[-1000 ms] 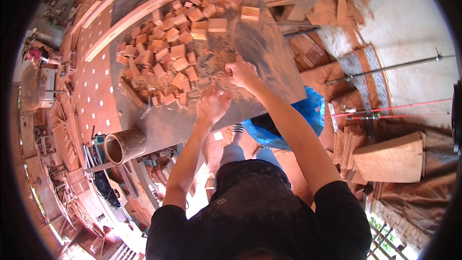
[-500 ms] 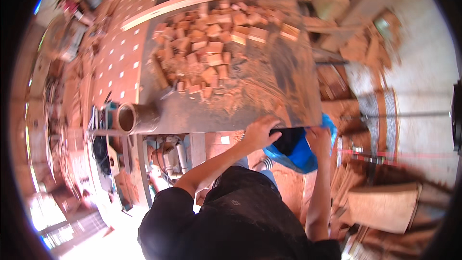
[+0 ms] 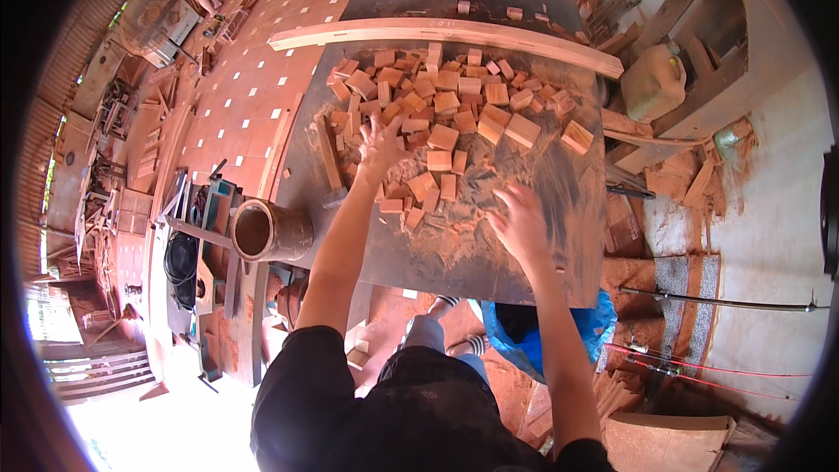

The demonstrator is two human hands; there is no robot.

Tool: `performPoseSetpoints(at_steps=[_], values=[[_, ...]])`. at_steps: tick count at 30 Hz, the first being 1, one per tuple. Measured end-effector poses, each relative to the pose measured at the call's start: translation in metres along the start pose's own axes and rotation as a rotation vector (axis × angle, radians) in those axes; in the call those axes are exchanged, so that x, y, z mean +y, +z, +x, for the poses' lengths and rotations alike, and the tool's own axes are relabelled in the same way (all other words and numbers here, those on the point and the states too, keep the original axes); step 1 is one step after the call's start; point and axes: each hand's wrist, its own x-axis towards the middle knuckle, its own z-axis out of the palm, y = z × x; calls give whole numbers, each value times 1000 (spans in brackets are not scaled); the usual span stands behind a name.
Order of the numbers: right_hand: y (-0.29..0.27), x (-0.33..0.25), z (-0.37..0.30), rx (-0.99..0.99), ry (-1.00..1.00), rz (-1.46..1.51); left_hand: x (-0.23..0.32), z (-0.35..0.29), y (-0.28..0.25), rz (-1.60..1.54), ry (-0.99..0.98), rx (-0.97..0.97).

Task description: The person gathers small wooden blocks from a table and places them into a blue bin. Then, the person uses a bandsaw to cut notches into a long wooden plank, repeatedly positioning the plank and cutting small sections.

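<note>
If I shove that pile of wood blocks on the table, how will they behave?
The wood blocks look like solid cut pieces, so probably stiff. Their flat faces suggest sliding or tumbling rather than rolling. Loose sawdust around them may help them slip.

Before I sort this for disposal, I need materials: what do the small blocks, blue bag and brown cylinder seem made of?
Small blocks: likely bare wood, by their reddish-brown, flat-cut faces. Blue bag: probably plastic, given its glossy, crinkled surface. Brown cylinder: perhaps ceramic or wood; its mottled brown surface leaves that open.
</note>
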Motion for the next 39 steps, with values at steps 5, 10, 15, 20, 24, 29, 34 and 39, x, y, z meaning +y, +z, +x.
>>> performPoseSetpoints(at_steps=[5, 10, 15, 20, 24, 29, 34, 39], values=[[81, -35, 146, -342, -46, -156, 15, 30, 3, 12, 37, -81], [110, -58, 214, -583, -42, -269, -5, 25, 1, -82, 50, -87], [126, -73, 237, -537, 94, -274, -31, 21, 6, -183, 78, -17], [140, -69, 245, -492, 70, -245, -32, 12, -1, -205, 72, 35], [141, -80, 229, -466, 60, -216, -34, -2, 2, -192, 53, 75], [147, -88, 219, -556, 81, -277, -31, -13, -1, -227, 108, 106], [147, -104, 209, -601, 84, -319, -37, -29, 1, -305, 234, 96], [139, -78, 209, -397, 6, -212, -28, -37, -5, -323, 238, 156]])
